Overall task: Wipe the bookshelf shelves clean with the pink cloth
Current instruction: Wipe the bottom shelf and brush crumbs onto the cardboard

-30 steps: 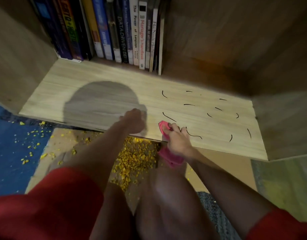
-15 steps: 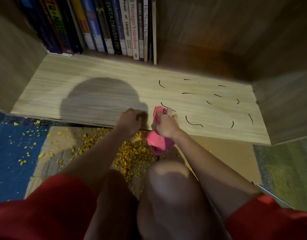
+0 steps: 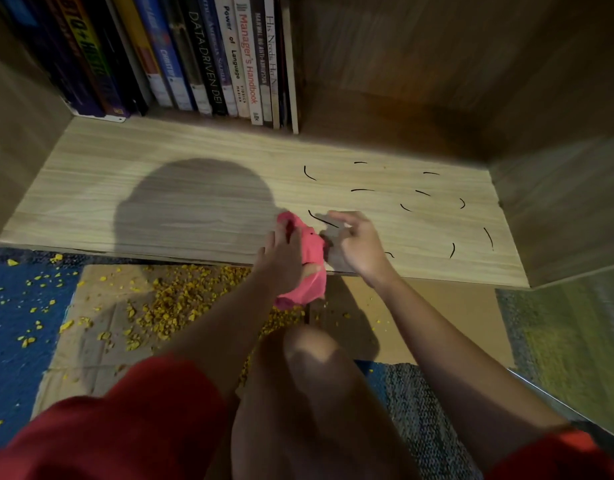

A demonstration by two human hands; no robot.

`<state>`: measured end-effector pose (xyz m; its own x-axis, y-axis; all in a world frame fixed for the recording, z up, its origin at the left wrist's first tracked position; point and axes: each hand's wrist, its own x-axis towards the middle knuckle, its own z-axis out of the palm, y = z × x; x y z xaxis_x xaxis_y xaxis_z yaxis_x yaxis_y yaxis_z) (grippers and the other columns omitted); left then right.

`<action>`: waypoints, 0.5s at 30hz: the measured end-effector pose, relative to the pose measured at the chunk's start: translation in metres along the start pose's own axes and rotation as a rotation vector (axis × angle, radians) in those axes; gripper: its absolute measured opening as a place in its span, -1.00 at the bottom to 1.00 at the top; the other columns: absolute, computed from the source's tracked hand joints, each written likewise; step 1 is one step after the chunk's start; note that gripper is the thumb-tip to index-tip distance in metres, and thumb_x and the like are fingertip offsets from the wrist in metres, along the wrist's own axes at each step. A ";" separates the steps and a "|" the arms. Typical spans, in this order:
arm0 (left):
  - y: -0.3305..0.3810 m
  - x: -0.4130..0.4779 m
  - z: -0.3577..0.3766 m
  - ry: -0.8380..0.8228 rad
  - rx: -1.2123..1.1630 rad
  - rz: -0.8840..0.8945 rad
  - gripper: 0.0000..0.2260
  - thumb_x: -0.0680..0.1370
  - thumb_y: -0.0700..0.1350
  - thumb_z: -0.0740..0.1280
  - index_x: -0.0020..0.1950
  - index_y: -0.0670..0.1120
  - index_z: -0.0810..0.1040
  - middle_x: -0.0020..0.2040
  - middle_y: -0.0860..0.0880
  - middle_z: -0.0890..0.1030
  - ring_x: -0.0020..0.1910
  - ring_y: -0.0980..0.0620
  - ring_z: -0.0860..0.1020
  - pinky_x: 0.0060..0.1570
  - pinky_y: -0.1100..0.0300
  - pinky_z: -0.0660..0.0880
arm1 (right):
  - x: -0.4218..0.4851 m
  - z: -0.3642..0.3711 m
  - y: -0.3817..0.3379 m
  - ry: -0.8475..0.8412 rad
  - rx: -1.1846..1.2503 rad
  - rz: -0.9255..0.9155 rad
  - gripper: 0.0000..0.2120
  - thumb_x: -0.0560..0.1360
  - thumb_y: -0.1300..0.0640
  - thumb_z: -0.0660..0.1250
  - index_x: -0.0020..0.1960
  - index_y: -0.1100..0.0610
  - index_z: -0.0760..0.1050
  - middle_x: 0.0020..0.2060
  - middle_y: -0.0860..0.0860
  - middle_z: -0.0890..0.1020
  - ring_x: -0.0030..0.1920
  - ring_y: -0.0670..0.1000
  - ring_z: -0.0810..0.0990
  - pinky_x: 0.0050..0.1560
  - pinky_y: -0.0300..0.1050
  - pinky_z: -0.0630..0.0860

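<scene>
Left hand (image 3: 284, 259) grips the pink cloth (image 3: 308, 244) at the shelf's (image 3: 125, 192) near edge — readied, likely, for the black marks (image 3: 362, 190) — right hand (image 3: 360, 244) loose, empty.

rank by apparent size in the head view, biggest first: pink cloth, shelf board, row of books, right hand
1. shelf board
2. row of books
3. pink cloth and right hand: too alike to rank

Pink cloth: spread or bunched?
Bunched: the pink cloth is crumpled in the grip of the left hand at the shelf edge, lower end hanging.
</scene>
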<state>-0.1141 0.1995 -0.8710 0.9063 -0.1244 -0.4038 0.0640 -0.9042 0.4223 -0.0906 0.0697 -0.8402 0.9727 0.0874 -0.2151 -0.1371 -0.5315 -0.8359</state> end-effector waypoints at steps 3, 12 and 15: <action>0.003 0.005 -0.002 0.071 0.096 0.042 -0.51 0.61 -0.12 0.16 0.49 -0.21 0.08 0.47 -0.22 0.09 0.39 -0.16 0.22 0.36 -0.01 0.25 | 0.016 -0.032 0.025 -0.089 -0.489 0.050 -0.38 0.47 0.04 0.37 0.45 0.19 0.24 0.39 0.12 0.27 0.41 0.09 0.21 0.37 -0.16 0.17; -0.006 0.028 -0.014 0.141 -0.088 -0.036 -0.44 0.51 -0.24 0.26 0.48 -0.16 0.15 0.45 -0.19 0.20 0.39 -0.20 0.20 0.41 -0.02 0.17 | 0.015 -0.040 0.055 -0.248 -0.719 0.215 0.16 0.26 -0.23 0.48 0.54 0.06 -0.21 0.52 0.00 -0.22 0.50 0.18 -0.25 0.46 0.15 -0.13; 0.004 0.024 -0.004 0.112 -0.117 -0.061 -0.36 0.54 -0.23 0.22 0.55 0.00 -0.01 0.54 -0.11 -0.04 0.49 -0.21 -0.05 0.46 -0.12 -0.02 | 0.015 -0.041 0.060 -0.222 -0.707 0.199 0.16 0.25 -0.25 0.49 0.54 0.07 -0.18 0.53 0.00 -0.18 0.50 0.18 -0.24 0.49 0.12 -0.12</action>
<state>-0.0910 0.1945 -0.8759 0.9399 -0.0188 -0.3410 0.1621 -0.8543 0.4938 -0.0763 0.0048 -0.8729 0.8716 0.0610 -0.4864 -0.0807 -0.9608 -0.2651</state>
